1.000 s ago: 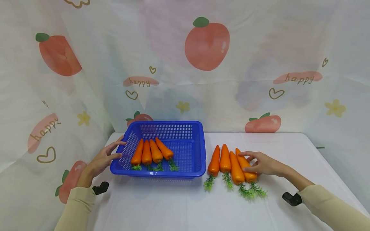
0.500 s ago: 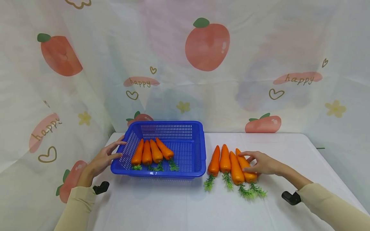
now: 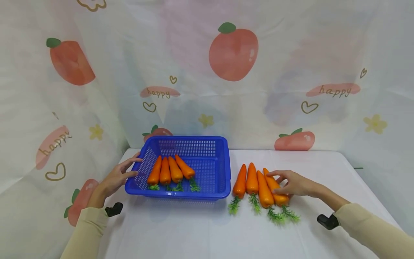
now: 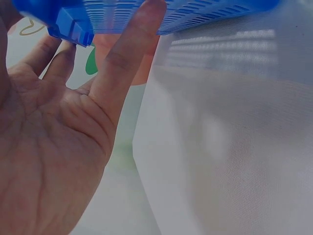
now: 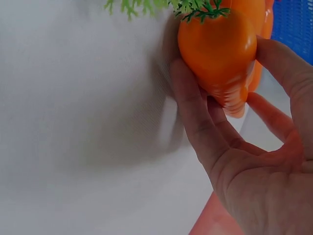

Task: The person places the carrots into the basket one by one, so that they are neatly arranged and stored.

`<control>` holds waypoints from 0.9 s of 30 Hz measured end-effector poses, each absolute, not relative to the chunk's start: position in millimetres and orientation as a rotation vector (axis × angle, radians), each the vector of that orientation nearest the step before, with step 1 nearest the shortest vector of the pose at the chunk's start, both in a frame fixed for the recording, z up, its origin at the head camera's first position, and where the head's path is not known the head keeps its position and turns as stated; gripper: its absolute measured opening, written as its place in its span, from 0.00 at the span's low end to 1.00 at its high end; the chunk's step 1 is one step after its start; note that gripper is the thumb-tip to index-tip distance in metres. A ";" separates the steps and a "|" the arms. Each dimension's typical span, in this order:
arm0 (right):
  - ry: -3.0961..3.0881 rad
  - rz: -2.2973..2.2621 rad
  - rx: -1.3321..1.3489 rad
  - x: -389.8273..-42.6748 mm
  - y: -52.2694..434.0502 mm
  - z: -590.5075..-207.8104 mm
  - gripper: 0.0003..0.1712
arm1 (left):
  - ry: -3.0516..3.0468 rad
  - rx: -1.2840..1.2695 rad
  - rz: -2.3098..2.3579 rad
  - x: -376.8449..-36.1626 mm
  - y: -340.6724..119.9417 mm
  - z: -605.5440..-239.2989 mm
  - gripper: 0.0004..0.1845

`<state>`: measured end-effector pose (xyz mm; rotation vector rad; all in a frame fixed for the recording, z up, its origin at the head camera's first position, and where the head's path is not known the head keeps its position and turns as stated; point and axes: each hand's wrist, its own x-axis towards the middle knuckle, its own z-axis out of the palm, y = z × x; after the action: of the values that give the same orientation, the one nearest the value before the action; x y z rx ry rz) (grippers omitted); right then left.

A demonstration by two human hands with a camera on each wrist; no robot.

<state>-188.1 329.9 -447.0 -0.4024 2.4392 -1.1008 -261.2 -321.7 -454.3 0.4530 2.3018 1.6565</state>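
A blue slotted basket [image 3: 191, 137] stands left of centre on the white table and holds several orange toy carrots [image 3: 174, 171] with green tops. My left hand [image 3: 124, 172] rests against its left wall with straight fingers; the left wrist view shows those fingers [image 4: 132, 44] touching the basket's rim [image 4: 73, 27]. Several more carrots [image 3: 252, 181] lie side by side on the table right of the basket. My right hand [image 3: 284, 183] grips the rightmost carrot [image 3: 280, 199]. In the right wrist view its fingers [image 5: 190, 103] and thumb curl round that carrot [image 5: 217, 49].
The white table [image 3: 200, 230] ends at a fruit-printed curtain [image 3: 233, 90] along the back and left sides. Black wrist mounts [image 3: 113, 209] sit at both cuffs. Bare cloth lies in front of the basket and the carrots.
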 end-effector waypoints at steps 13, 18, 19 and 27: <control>2.448 -1.079 -0.440 -194.2 331.8 -412.8 0.40 | 2.304 0.466 1.659 -258.7 -319.6 -450.4 0.29; 2.483 -1.107 -0.461 -196.8 332.4 -393.1 0.40 | 2.298 0.468 1.656 -260.0 -321.1 -452.2 0.29; 2.493 -1.107 -0.470 -197.4 332.3 -389.3 0.40 | 2.297 0.465 1.657 -260.3 -321.6 -452.9 0.29; 2.565 -1.070 -0.514 -204.0 326.2 -362.7 0.43 | 2.303 0.457 1.655 -261.2 -322.2 -454.5 0.29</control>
<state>-204.0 326.2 -362.7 -0.5137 2.5647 -1.0698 -261.2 -322.2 -454.5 0.4572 2.3034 1.6549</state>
